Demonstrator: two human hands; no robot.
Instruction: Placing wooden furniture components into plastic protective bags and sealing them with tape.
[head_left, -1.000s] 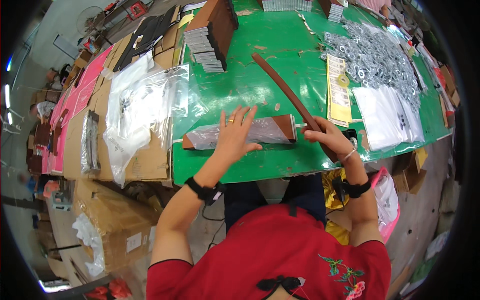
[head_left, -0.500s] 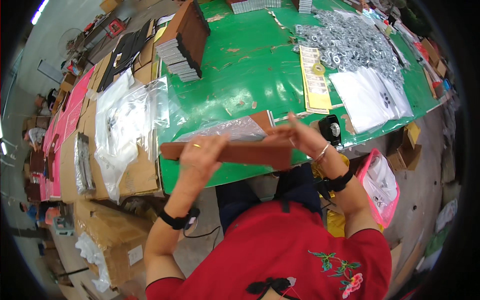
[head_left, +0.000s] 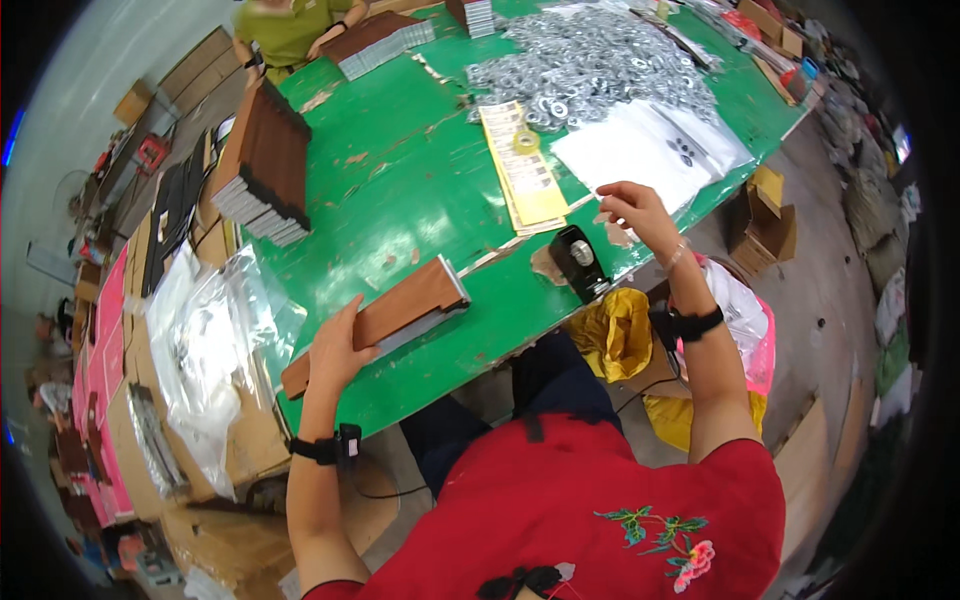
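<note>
A long brown wood-look board [head_left: 400, 307] with pale grey edges lies at a slant near the front edge of the green table. Around its left part my left hand [head_left: 338, 348] is closed, thumb on the near side and fingers over the far side. My right hand [head_left: 640, 212] is raised to the right, fingers loosely bent and apart, with nothing visible in them. Closest to it are the flat white plastic bags [head_left: 625, 150] with small dark pieces on them. A black tape dispenser [head_left: 578, 262] stands between the board and my right hand.
Yellow label sheets [head_left: 530, 185] bear a tape roll [head_left: 526, 142]. Beyond lies a heap of metal rings [head_left: 600, 65]. Stacked brown boards [head_left: 265, 165] stand far left; clear plastic bags [head_left: 195, 350] lie on cardboard. A co-worker in a green shirt [head_left: 285, 30] is across the table.
The board has gone from both hands down to the table, under my left hand. My right hand has let go and moved right toward the white bags. The view has turned rightward.
</note>
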